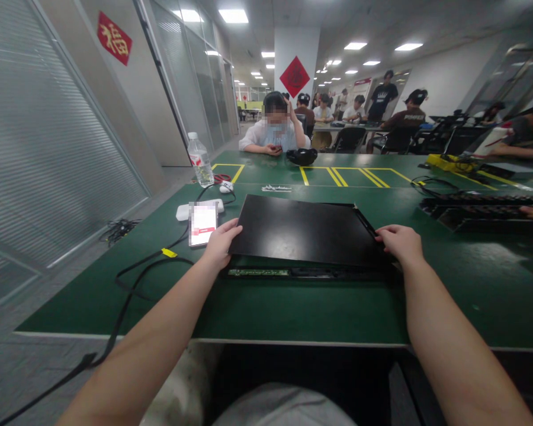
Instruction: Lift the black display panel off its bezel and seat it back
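Note:
A flat, glossy black panel (302, 228) lies over a thin black frame (366, 220) on the green table. The panel sits skewed on the frame, its left side lifted a little. My left hand (224, 239) holds the panel's left edge, thumb on top and fingers beneath. At the right side, my right hand (400, 239) is closed with a pinch on the frame's rim, close to the panel's edge; its fingertips are partly hidden. Along the near side, a green circuit board strip (257, 273) shows below the panel.
Left of the panel are a lit phone (203, 223), a white case (184, 211), a bottle (199, 161), a mouse (226, 187) and a black cable (131, 281). Small white pieces (276, 189) lie behind it. Black slotted racks (466, 210) stand right; a person (275, 133) sits opposite.

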`<state>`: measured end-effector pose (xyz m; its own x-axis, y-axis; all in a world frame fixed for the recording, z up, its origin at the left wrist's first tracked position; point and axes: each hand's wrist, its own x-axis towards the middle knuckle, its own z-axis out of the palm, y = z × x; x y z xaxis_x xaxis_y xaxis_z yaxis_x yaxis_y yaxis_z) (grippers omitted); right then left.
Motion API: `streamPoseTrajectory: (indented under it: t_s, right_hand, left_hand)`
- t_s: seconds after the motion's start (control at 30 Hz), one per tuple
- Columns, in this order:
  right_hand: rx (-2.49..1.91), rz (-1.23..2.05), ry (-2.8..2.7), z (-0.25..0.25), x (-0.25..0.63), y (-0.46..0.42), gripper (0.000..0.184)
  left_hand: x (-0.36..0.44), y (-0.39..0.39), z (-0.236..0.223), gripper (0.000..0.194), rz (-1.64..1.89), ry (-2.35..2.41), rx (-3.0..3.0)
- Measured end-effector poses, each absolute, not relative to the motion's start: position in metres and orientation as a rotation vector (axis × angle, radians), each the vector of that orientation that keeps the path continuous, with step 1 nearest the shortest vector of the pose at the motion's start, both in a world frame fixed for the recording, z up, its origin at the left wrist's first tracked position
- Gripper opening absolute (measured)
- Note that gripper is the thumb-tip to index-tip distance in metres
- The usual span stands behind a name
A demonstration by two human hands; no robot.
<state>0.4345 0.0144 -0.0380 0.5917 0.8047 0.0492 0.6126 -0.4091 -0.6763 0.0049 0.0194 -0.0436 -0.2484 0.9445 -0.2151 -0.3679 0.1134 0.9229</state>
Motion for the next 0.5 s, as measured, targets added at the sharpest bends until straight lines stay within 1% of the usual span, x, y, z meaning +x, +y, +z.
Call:
streamPoseTrajectory:
  t_s: [0.33, 0.5]
  right_hand:
    - [-2.172, 0.359, -1.157, -0.0389, 0.437, 0.016, 0.019]
    - [-2.158, 0.35, -1.156, -0.0412, 0.4389, 0.0172, 0.02]
  left_hand:
    - [0.0019, 0.0223, -0.0499, 0.04, 1.452, 1.216, 0.717]
    - [-0.0039, 0.0227, -0.0526, 0.04, 1.442, 1.224, 0.848]
